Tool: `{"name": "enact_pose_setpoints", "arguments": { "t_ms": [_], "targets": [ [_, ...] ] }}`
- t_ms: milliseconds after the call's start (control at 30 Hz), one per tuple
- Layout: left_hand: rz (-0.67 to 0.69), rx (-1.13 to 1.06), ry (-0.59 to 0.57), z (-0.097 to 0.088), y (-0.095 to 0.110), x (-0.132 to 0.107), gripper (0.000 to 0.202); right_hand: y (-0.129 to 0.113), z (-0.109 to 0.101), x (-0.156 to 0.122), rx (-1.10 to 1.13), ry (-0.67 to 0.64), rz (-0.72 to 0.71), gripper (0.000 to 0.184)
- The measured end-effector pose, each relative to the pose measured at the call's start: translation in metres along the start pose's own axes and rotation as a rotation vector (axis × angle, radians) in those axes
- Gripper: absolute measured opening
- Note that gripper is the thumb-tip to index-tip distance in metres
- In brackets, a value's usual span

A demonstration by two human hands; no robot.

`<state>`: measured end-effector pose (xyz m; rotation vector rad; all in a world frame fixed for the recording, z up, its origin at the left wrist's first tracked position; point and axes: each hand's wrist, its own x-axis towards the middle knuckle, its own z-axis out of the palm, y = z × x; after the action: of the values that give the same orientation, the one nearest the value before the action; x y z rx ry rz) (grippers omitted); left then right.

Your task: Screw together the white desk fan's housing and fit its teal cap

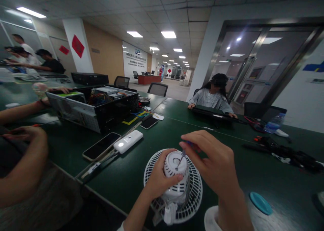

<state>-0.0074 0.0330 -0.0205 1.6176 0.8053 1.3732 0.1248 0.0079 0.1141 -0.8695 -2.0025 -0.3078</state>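
Well, the motor housing (184,170): a white slotted drum, cap (172,159) uppermost, at the middle of a round grille (195,190) that appears to rest on the green tabletop (113,177); I'll call its far side twelve o'clock.
Left hand (160,177): the grip is part-open, curved to the drum's width and holding it, fingers round the ten o'clock side, thumb across at about six.
Right hand (215,163): thumb and fingertips pinched nearly together on a slim screwdriver (182,154), its shaft slanting down toward seven o'clock to a dark hole in the cap; whether it is seated, I can't tell from where I stand.
Drum's weight: probably modest, but heavier than the grille if there's a motor inside, so it might tip if held carelessly.
Slotted shell: stiff plastic, I'd judge, smooth enough to slip; the slots should give fingertips some purchase.
Grille bars: thin and likely brittle, no place to lean or lift.
Best hold: round the drum's flanks, at nine and three, clear of the shaft.
White bracket (170,214): juts out at six; I wouldn't trust it as a handle.
Teal disc (261,203): well apart, between three and four.
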Motion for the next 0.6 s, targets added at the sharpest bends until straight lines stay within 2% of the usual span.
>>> {"name": "enact_pose_setpoints", "arguments": {
  "t_ms": [133,333,400,500,600],
  "targets": [
    [0.003,-0.016,-0.011,0.000,0.002,0.001,0.062,0.002,0.005,0.001,-0.112,0.010,0.050,0.018],
    [-0.003,-0.012,-0.016,0.000,0.004,0.002,0.062,0.004,0.005,0.001,-0.020,-0.083,0.053,0.034],
    [0.007,-0.017,-0.015,0.000,0.003,0.002,0.062,0.003,0.008,0.001,-0.066,-0.044,0.045,0.031],
    [0.004,-0.015,-0.005,0.000,0.004,0.002,0.062,0.002,0.013,0.001,-0.180,-0.001,0.033,0.016],
    [-0.004,-0.019,0.004,0.000,0.005,0.002,0.063,0.001,0.015,0.000,-0.241,-0.014,0.037,0.019]
  ]
}}
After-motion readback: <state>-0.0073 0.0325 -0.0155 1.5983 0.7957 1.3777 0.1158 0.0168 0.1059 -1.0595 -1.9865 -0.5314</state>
